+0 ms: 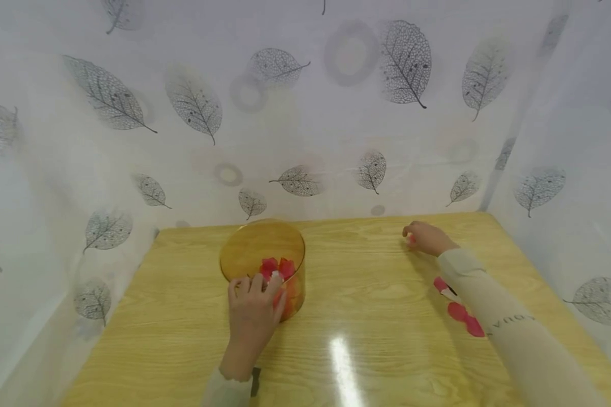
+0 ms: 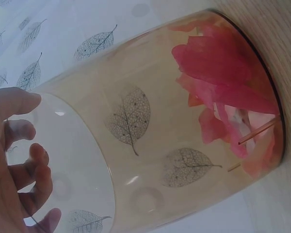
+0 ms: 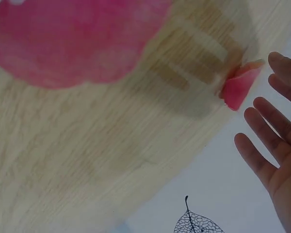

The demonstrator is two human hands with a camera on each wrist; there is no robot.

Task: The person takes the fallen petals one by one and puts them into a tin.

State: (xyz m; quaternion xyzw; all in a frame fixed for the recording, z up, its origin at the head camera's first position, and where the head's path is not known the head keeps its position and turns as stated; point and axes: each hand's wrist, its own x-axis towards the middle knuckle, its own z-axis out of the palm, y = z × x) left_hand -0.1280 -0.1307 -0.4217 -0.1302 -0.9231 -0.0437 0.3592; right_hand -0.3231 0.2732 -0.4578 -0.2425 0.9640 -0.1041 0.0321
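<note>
A see-through amber round container (image 1: pixel 262 240) stands on the table's left half. Pink and red petals (image 2: pixel 213 63), with thin stem-like sticks among them, lie at its bottom. My left hand (image 1: pixel 254 311) grips the container's near rim, its fingers curled over the edge into the mouth. At the far right, my right hand (image 1: pixel 427 237) is beside a pink petal-like piece (image 2: pixel 237 92) (image 3: pixel 240 90). In the right wrist view its fingers are spread and fairly straight, with the piece just off the fingertips; I cannot tell whether the thumb touches it.
More pink petals (image 1: pixel 457 311) lie on the wooden table (image 1: pixel 366 282) under my right forearm. One large petal (image 3: pixel 82 43) is close to the right wrist camera. Pale leaf-printed sheets (image 1: pixel 310 130) rise behind the table and along its sides.
</note>
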